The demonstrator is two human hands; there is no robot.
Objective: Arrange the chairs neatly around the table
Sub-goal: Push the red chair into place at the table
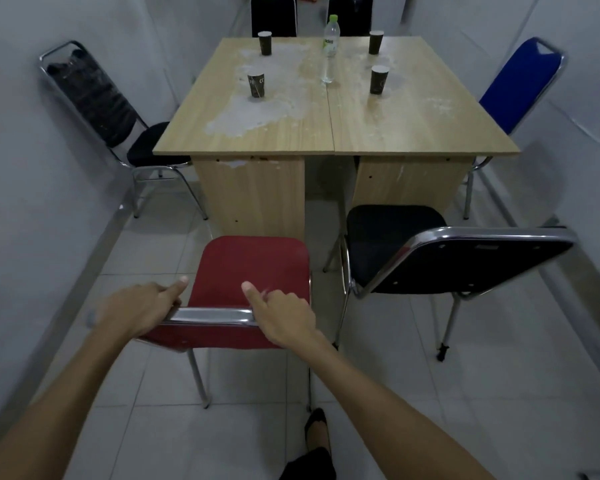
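Observation:
A red chair (253,268) with a chrome frame stands right in front of me, facing the wooden table (333,133). My left hand (142,306) grips the left end of its backrest's top rail, thumb stretched forward. My right hand (281,313) grips the right end of the same rail, thumb forward over the seat. To the right, a black chair (395,251) stands turned at an angle, its backrest swung toward the right. Another black chair (118,116) sits at the table's left side and a blue chair (520,88) at its right. Two dark chairs (274,15) stand at the far end.
Several dark paper cups (256,85) and a clear water bottle (330,50) stand on the stained tabletop. White walls close in on both sides. The floor is pale tile (430,393). My foot in a black shoe (316,431) is behind the red chair.

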